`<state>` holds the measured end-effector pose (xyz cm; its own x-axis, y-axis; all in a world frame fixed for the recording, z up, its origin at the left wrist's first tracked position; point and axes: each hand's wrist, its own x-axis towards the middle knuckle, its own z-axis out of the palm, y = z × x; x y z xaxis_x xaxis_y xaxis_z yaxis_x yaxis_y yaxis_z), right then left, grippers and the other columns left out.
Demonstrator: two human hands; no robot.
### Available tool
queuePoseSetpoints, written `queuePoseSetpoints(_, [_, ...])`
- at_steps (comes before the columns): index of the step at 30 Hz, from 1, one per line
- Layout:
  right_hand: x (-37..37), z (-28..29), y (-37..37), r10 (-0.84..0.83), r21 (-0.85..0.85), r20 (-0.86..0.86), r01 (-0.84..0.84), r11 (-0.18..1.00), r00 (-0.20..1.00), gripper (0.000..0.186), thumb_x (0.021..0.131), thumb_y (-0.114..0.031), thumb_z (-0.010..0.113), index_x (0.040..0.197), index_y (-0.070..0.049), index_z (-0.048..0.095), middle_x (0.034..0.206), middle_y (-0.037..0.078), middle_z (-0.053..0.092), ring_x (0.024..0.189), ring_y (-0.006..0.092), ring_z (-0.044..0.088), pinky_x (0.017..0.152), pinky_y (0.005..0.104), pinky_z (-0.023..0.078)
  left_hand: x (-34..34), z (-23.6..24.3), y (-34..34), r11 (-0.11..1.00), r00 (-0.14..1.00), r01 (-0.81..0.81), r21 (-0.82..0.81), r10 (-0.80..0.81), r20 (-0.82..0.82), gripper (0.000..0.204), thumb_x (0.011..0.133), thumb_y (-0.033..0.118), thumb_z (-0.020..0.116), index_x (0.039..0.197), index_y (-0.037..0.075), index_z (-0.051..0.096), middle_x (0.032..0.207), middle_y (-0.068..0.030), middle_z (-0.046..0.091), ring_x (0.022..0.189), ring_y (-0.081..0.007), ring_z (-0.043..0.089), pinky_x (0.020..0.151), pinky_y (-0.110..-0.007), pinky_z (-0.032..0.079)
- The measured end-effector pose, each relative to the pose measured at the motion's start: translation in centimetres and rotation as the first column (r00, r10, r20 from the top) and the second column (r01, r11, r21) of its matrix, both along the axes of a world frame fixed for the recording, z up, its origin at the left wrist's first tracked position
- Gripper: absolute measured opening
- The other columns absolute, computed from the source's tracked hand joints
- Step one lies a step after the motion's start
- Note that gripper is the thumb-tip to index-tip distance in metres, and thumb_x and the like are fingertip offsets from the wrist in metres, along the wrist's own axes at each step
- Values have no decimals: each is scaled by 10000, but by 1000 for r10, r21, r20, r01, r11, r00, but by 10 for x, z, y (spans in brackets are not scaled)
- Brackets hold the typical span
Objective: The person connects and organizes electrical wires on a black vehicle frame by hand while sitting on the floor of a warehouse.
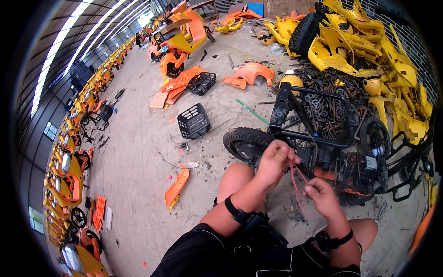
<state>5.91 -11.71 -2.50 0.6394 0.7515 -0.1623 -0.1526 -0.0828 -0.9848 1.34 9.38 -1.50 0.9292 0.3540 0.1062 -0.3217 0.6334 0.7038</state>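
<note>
The left hand (278, 159) clamps its fingertips on a pink cord (294, 180), which also goes to the right hand (322, 196) at 4 o'clock from it, pinched there by thumb and finger, while from these 2 hands the black frame (323, 141) is at 1 o'clock and the wheel (246, 147) at 10 o'clock.

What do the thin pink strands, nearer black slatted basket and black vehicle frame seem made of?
Thin pink strands: perhaps smooth plastic twine or coated wire; bright, loosely curving. Nearer black slatted basket: likely satin moulded plastic, with regular openings. Black vehicle frame: probably painted metal, semi-gloss, highlights on rigid bars.
</note>
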Motion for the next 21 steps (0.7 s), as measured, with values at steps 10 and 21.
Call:
queuePoseSetpoints(10, [7,-2,-6,-82,289,-284,167,943,955,126,978,-146,578,937,-28,596,843,44,625,846,159,598,836,315,462,-9,9,32,986,980,-105,-131,125,155,106,1015,134,504,913,117,478,801,-29,508,752,-189,564,849,-426,532])
queuePoseSetpoints(21, [10,8,-5,-255,328,-302,351,877,919,208,940,-67,617,1135,-25,558,962,61,658,897,151,620,843,283,460,-9,8,37,970,955,-209,-122,229,190,118,993,129,550,891,109,494,805,-34,526,763,-193,558,840,-392,517])
